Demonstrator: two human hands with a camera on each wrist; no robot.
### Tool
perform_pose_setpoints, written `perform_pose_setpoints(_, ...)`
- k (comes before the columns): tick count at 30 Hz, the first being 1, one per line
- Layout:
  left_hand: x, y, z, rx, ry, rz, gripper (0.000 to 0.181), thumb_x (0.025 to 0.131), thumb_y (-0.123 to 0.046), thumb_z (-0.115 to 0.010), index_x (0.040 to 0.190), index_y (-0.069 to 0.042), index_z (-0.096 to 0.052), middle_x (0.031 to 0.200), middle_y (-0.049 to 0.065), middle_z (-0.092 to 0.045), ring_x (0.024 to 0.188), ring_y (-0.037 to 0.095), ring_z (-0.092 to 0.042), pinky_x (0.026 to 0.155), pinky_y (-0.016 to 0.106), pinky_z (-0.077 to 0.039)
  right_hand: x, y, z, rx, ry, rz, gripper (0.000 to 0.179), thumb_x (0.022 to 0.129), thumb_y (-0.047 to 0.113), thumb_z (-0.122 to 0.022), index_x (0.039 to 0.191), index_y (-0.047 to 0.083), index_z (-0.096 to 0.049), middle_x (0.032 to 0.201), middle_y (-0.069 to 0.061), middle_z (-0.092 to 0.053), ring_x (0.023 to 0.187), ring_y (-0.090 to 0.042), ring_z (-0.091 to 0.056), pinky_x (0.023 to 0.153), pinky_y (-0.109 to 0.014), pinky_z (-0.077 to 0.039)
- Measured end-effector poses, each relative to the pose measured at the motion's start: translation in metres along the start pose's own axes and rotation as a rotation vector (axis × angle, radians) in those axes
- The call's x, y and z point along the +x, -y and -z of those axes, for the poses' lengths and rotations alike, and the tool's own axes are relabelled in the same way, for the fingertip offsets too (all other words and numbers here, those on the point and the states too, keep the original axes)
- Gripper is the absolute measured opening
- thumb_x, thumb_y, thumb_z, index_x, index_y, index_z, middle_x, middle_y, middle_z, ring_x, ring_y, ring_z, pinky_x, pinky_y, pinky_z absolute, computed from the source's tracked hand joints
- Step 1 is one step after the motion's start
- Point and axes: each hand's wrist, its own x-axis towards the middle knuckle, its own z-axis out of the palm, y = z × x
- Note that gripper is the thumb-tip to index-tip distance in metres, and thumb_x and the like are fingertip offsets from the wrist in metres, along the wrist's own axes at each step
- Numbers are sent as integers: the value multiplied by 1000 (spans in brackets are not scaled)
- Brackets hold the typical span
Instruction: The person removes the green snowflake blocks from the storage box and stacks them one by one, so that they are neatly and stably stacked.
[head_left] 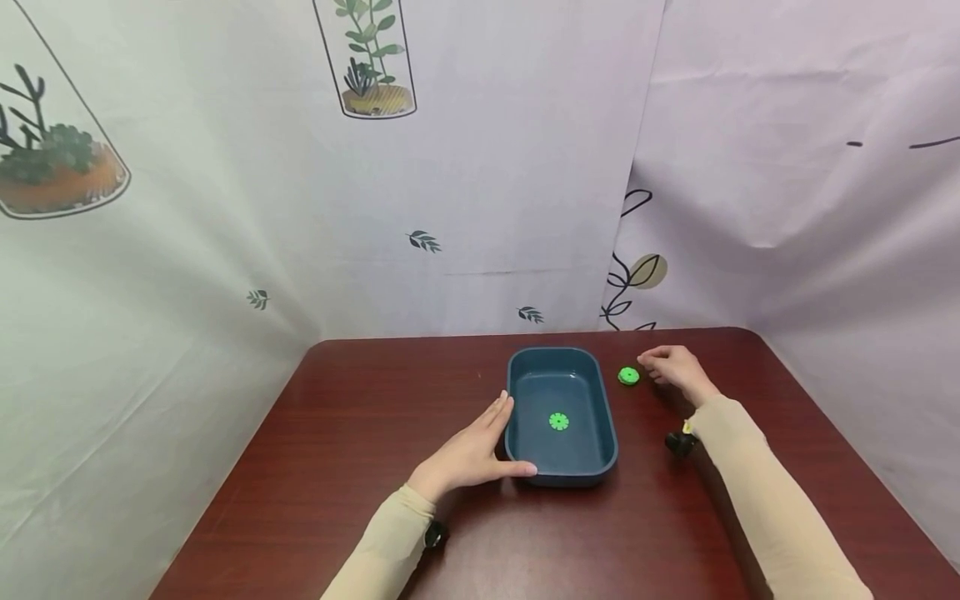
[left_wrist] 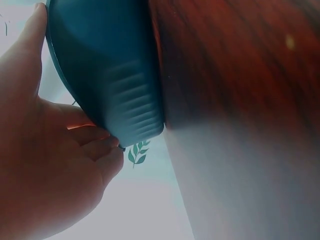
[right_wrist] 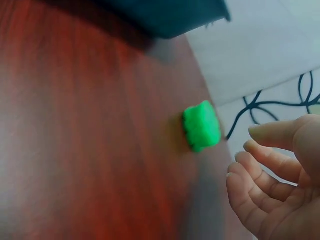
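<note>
A deep blue rectangular tray (head_left: 609,417) stands on the table, with one flat green notched disc (head_left: 558,422) lying on its floor. My left hand (head_left: 474,450) rests against the tray's near left corner, thumb on the front rim and fingers along the left side. In the left wrist view those fingers (left_wrist: 92,142) touch the tray's outer wall (left_wrist: 127,95). To the right of the tray lies a small stack of green notched discs (head_left: 628,376). Just right of that stack, my right hand (head_left: 678,371) hovers apart from it, fingers loosely bent with nothing visible between them.
The dark red-brown wooden table (head_left: 375,417) has rounded far corners. A pale fabric wall (head_left: 480,208) printed with plants and leaves hangs behind it and at both sides. Dark wrist devices (head_left: 681,442) sit below each sleeve cuff.
</note>
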Motion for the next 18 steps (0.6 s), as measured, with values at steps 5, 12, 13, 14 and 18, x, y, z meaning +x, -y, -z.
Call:
perform_pose_setpoints(5, -1, 0, 1, -11, -2, -6, 120, 79, -80, -62, 162, -8, -15, 169, 4, -6, 153, 15, -12, 117, 41, -31, 6, 21, 1, -9, 13, 23, 46, 104, 26, -59, 132, -11, -57, 128, -32, -58, 108, -40, -63, 91, -43, -55)
perform_pose_setpoints(12, -2, 1, 1, -7, -6, -15, 119, 80, -79, -62, 162, -7, -15, 169, 7, -7, 153, 16, -12, 117, 41, -31, 11, 60, -9, -73, 44, 96, 47, 103, 24, -59, 134, -10, -56, 129, -32, -58, 113, -46, -59, 97, -51, -51)
perform_pose_setpoints(13, -2, 1, 1, -7, -6, -17, 119, 80, -79, -62, 162, -7, -15, 169, 7, -7, 153, 16, -12, 117, 41, -30, 11, 65, -12, -79, 52, 106, 47, 103, 24, -60, 135, -10, -56, 129, -31, -58, 113, -46, -59, 97, -52, -51)
perform_pose_setpoints(14, -2, 0, 1, -8, -5, -19, 119, 80, -79, -62, 162, -8, -15, 169, 7, -7, 153, 16, -11, 117, 40, -30, 11, 70, -15, -87, 63, 116, 46, 103, 24, -60, 135, -9, -56, 129, -30, -58, 113, -46, -59, 97, -52, -51)
perform_pose_setpoints(18, -2, 1, 1, -12, -5, -19, 119, 80, -79, -62, 162, -8, -14, 169, 6, -7, 153, 15, -11, 118, 40, -29, 14, 86, -30, -127, 111, 179, 42, 100, 20, -64, 131, -7, -60, 124, -26, -63, 109, -42, -62, 94, -52, -52)
